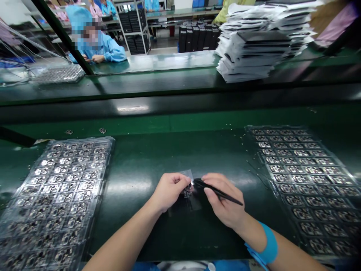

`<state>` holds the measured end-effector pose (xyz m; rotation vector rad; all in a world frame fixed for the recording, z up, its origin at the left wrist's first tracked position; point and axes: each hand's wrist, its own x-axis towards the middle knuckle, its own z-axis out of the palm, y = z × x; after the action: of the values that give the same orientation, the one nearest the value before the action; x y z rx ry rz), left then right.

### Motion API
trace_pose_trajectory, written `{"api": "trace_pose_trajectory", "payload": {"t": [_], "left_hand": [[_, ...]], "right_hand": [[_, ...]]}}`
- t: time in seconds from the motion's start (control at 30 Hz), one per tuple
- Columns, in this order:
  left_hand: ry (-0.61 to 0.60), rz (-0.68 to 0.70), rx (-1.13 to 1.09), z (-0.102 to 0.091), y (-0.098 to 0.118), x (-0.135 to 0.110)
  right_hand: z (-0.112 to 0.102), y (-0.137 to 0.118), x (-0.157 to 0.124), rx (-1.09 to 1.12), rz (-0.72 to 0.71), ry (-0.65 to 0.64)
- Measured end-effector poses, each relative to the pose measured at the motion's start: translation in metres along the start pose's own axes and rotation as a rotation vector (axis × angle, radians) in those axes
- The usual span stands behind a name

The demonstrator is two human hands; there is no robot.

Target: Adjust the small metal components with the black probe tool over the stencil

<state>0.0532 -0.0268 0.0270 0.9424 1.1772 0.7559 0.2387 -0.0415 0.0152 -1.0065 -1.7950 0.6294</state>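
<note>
Blue wrist strap (267, 242) circled the forearm of the right hand (222, 199), whose fingers (210, 192) closed firmly around black tweezers (217, 191), tips just beside a small circuit board (187, 191). Fingertips (180, 181) of the left hand (169, 192) pinched that board over clear plastic film (187, 205), near the green table's (169, 235) front edge, between a left tray (56, 199) and a right tray (299, 184) of boards.

Glossy green mat (135, 214); clear plastic tray (108, 142); matt black tweezers (227, 196).
</note>
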Motion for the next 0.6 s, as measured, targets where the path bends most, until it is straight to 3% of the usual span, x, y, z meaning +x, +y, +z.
{"api": "trace_pose_trajectory", "payload": {"t": [0.07, 0.27, 0.6], "left_hand": [[-0.022, -0.040, -0.040, 0.002, -0.002, 0.000], [-0.041, -0.028, -0.032, 0.006, -0.002, -0.004], [-0.062, 0.174, 0.195, 0.004, -0.002, -0.008]], "right_hand": [[-0.002, 0.001, 0.002, 0.016, 0.064, -0.004], [0.003, 0.003, 0.006, 0.052, 0.324, -0.303], [0.014, 0.010, 0.002, 0.384, 0.568, -0.304]]}}
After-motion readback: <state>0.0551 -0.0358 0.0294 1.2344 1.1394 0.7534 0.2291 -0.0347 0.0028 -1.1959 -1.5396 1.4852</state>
